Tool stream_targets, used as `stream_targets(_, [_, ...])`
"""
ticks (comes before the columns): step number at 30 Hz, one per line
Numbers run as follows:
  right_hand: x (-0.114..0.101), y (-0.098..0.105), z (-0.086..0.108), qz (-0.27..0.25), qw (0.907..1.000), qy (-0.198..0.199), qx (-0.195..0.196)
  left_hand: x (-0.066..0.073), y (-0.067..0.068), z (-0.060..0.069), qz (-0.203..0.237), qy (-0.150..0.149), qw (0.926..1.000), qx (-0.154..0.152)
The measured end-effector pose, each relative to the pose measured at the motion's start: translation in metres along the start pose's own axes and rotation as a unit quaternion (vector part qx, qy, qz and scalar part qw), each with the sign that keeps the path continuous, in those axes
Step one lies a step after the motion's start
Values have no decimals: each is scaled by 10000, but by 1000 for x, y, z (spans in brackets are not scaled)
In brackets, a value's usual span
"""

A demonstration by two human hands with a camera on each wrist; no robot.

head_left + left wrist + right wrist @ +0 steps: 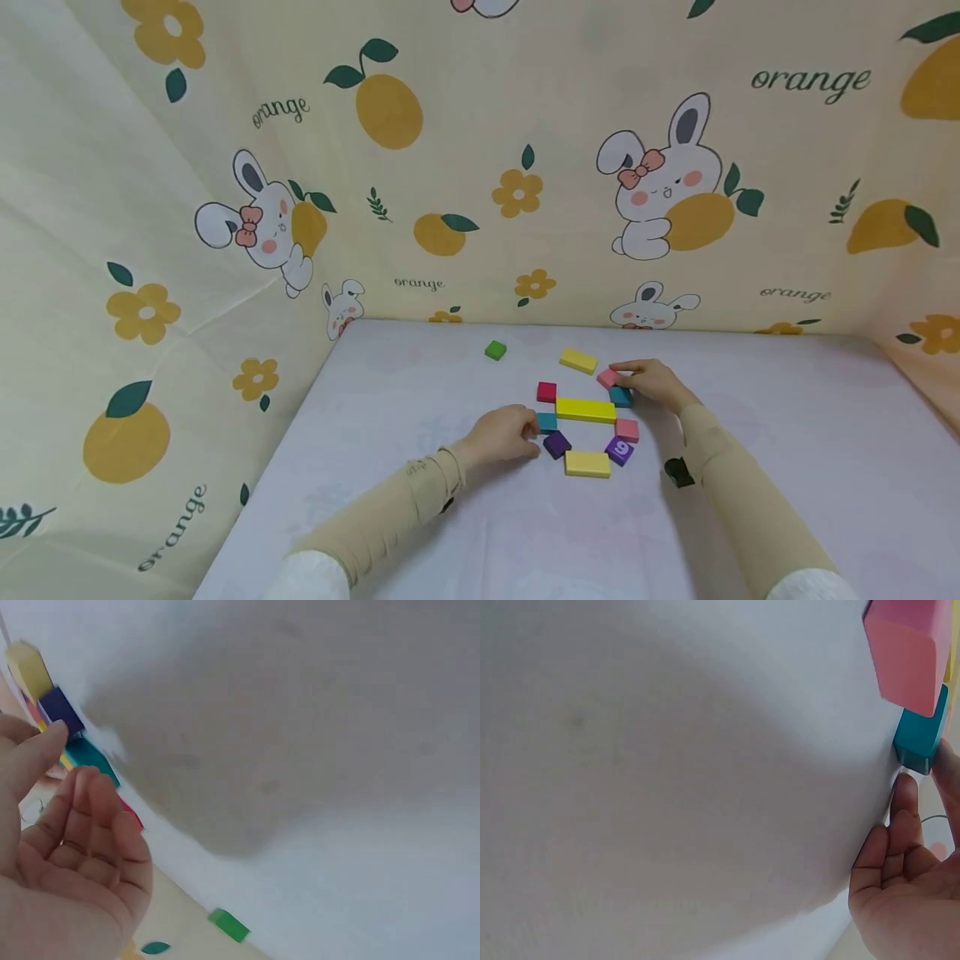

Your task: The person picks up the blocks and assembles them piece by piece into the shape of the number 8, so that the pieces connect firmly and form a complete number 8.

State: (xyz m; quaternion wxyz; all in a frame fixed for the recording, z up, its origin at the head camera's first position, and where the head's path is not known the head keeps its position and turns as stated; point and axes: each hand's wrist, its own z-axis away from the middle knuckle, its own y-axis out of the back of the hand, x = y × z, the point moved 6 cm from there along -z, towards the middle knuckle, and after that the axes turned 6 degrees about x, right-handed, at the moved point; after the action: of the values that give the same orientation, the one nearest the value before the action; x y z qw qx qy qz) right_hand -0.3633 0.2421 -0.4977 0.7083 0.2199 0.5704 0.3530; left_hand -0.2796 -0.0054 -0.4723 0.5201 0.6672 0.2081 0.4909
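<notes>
Small coloured blocks form a ring on the white table. At its upper right, a pink block (608, 377) is pinched between the thumb and index finger of my right hand (655, 385). A teal block (621, 397) lies just below those fingers; in the right wrist view, the teal block (921, 735) is close to the thumb. My left hand (501, 435) is at the ring's left side, fingers loosely bent, beside another teal block (547, 422) and a dark purple block (557, 444). Nothing shows in the left palm (82, 877); whether its fingertips touch a block I cannot tell.
A long yellow block (585, 410) crosses the ring's middle. Pale yellow blocks lie above (578, 361) and below (587, 464) it. A red block (547, 392), a second pink block (627, 430) and a numbered purple block (619, 451) complete the group. A green block (495, 350) lies apart at the back.
</notes>
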Motion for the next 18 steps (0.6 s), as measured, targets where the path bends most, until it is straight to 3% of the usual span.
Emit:
stream_targets(7, [2,1,4,-53,9999,-138,59,-20,14,-17,811,602,9947,170])
stream_targets(13, [3,1,5,-62,9998,-163,73,-40,30,-38,1125,881,9862,831])
stream_targets(18, [1,0,6,-56,9999,-133,71,-56,42,-53,1206,1244,9750,1394])
